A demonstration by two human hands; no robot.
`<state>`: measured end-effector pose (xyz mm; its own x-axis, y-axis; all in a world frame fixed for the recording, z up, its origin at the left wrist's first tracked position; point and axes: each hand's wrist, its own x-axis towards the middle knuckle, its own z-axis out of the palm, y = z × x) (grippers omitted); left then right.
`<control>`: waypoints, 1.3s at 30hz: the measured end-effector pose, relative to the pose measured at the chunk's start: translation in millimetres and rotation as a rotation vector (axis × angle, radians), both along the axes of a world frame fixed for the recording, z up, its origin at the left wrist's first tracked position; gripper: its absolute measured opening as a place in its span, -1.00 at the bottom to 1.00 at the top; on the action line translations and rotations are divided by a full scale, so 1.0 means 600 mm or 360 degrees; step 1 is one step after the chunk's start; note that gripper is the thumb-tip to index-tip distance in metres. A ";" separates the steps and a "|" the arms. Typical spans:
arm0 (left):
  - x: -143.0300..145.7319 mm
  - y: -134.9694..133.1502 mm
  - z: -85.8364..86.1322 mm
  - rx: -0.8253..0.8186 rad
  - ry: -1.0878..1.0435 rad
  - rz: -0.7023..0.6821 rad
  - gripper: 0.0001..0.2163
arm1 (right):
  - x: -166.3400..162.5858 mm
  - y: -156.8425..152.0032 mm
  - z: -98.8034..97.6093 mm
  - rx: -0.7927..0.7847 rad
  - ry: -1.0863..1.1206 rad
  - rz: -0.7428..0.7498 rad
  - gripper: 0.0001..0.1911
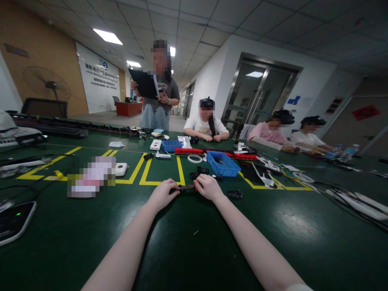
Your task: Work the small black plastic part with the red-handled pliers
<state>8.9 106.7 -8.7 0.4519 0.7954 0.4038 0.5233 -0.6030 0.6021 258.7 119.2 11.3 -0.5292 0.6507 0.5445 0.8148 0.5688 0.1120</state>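
Note:
My right hand (209, 187) is closed around the red handle of a pair of pliers (188, 187), whose metal jaws point left. Facing it, my left hand (163, 195) is pinched on a small dark piece (173, 190) at the tip of the jaws. The fingers cover most of that piece, so its kind does not show. Both hands are low over the green table (188, 242). Just beyond them lie black parts (200, 173), and to the right of my right hand rests a small black bundle (235, 194).
A blue bin (227, 173) stands beyond my right hand, near a white ring-shaped roll (194, 158) and a red strip (190, 151). Left are a white device (121, 169) and a blurred-out item (91, 178). Cables lie at right. One person (159, 89) stands opposite; several sit.

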 end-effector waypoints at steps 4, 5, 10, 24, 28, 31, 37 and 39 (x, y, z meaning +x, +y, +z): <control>-0.001 0.003 -0.003 -0.0012 -0.0007 0.0005 -0.91 | -0.002 0.001 -0.001 0.0016 -0.0013 -0.0029 -0.67; -0.001 0.004 -0.004 -0.0015 -0.0008 0.0005 -0.91 | -0.003 0.001 -0.001 0.0017 -0.0015 -0.0033 -0.68; -0.002 0.007 -0.006 -0.0027 -0.0016 -0.0005 -0.90 | -0.002 0.002 -0.004 -0.0003 -0.0031 -0.0032 -0.69; -0.005 0.001 0.000 -0.0027 -0.0016 -0.0040 -0.87 | 0.008 0.002 -0.001 -0.0005 0.0003 -0.0038 -0.73; -0.005 0.000 0.001 -0.0017 -0.0009 -0.0042 -0.88 | 0.005 0.002 -0.002 0.0007 0.0024 -0.0043 -0.72; -0.005 0.000 0.001 -0.0016 -0.0008 -0.0030 -0.88 | 0.004 0.002 -0.004 0.0006 0.0032 -0.0043 -0.71; -0.005 -0.001 0.001 -0.0022 0.0003 -0.0019 -0.88 | 0.002 0.001 -0.002 0.0000 0.0042 -0.0026 -0.70; -0.005 -0.001 0.002 -0.0024 0.0008 -0.0017 -0.87 | 0.001 0.000 -0.001 -0.0003 0.0039 -0.0017 -0.71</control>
